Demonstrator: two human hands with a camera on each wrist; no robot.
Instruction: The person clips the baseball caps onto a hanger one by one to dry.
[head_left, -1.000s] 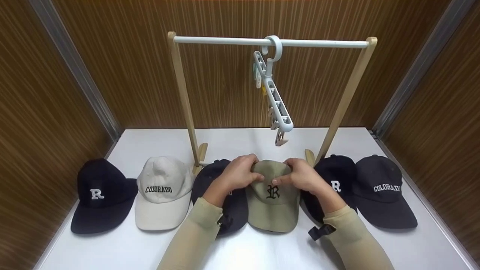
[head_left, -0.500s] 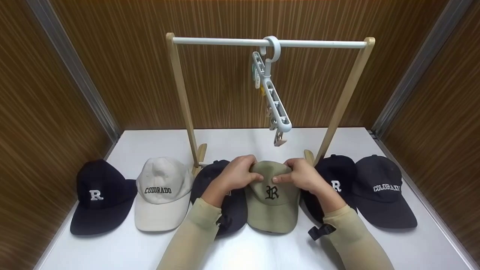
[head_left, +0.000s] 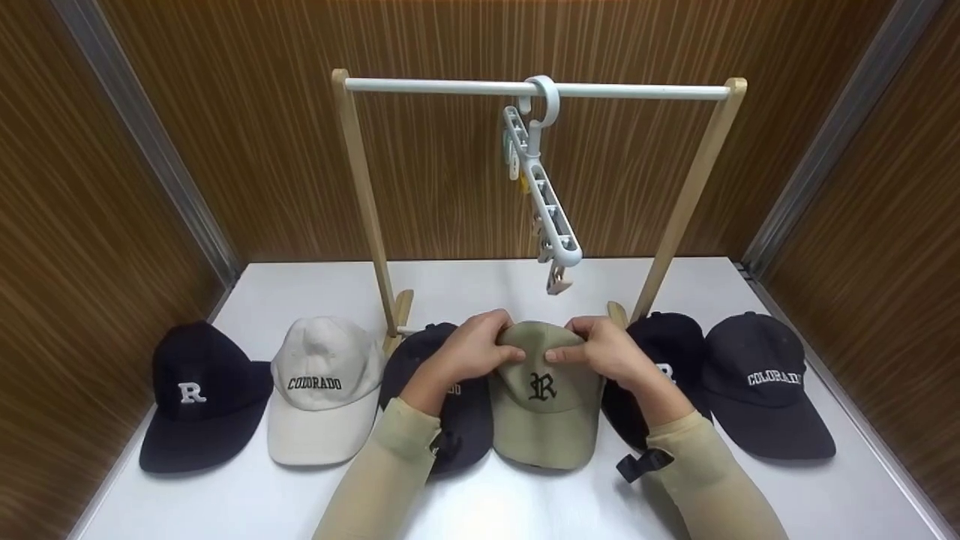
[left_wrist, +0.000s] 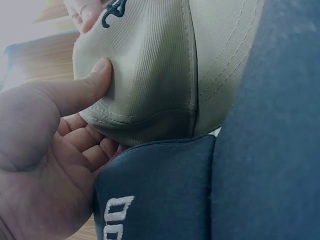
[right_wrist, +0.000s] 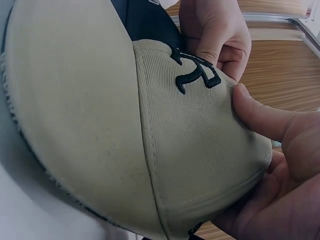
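Note:
An olive-green cap (head_left: 544,431) with a dark letter R on its front lies brim toward me in the middle of the row. My left hand (head_left: 474,346) grips the left side of its crown, thumb on the front and fingers behind. On the right side my right hand (head_left: 609,351) holds the crown the same way. The left wrist view shows the left thumb (left_wrist: 95,85) pressing the fabric and curled fingers underneath. In the right wrist view the right thumb (right_wrist: 260,116) lies against the crown near the embroidered letter. The cap's back is hidden.
Dark caps (head_left: 472,435) (head_left: 667,330) flank the olive one, partly under my forearms. Farther left are a cream cap (head_left: 322,435) and a navy cap (head_left: 199,442); a charcoal cap (head_left: 772,427) is far right. Behind, a grey clip hanger (head_left: 551,202) hangs from a rack bar (head_left: 637,91).
Both hands keep their hold on the olive cap, which stays almost in place. The head view has shifted slightly, so the rack and hanger appear a little lower.

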